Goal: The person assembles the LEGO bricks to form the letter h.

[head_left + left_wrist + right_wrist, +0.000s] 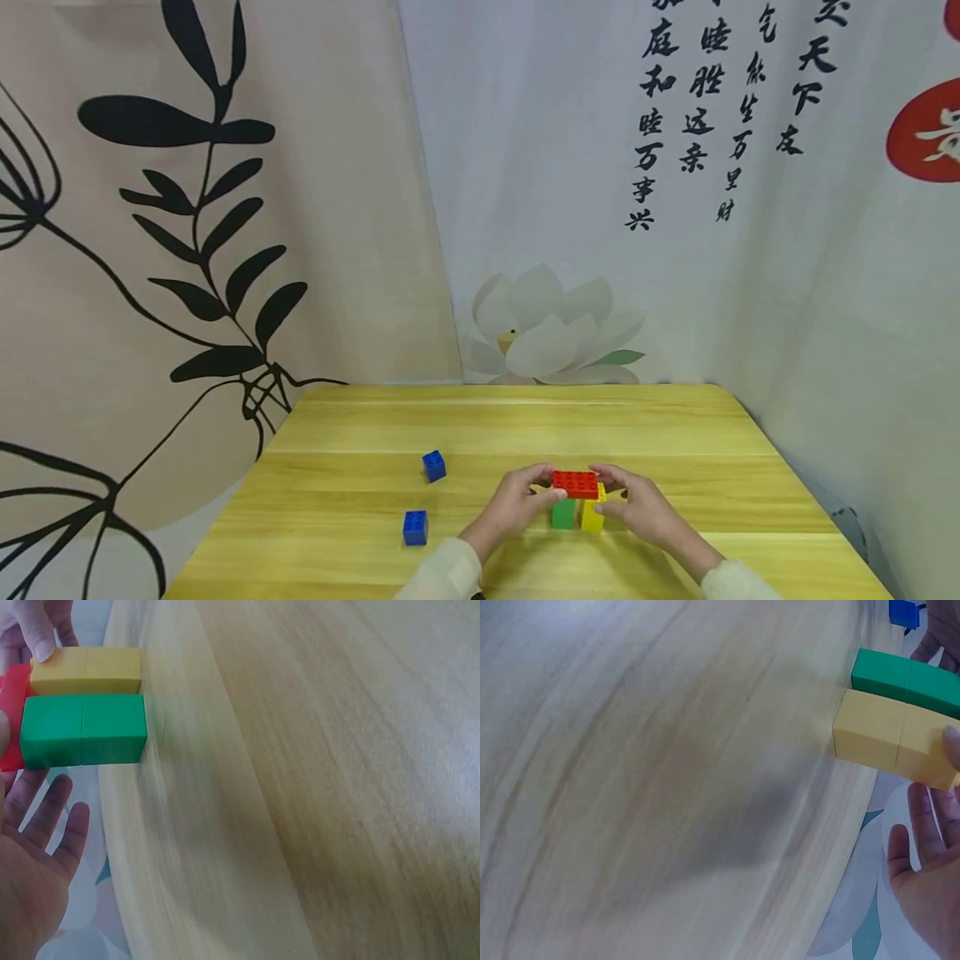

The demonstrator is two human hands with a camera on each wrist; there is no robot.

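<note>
Hands grip, left on red brick, right on yellow blocks: press evenly, keeping green blocks upright!

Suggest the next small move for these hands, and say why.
Perhaps nudge the yellow stack slightly toward the green stack with the right hand: yellow shows beyond the right end of the red brick, which the left hand holds, and the head view shows a narrow gap between the stacks.

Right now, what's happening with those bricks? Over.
Left hand holds red brick. Right hand grips yellow stack, green stack beside it. Two blue bricks sit apart, leftward.
</note>
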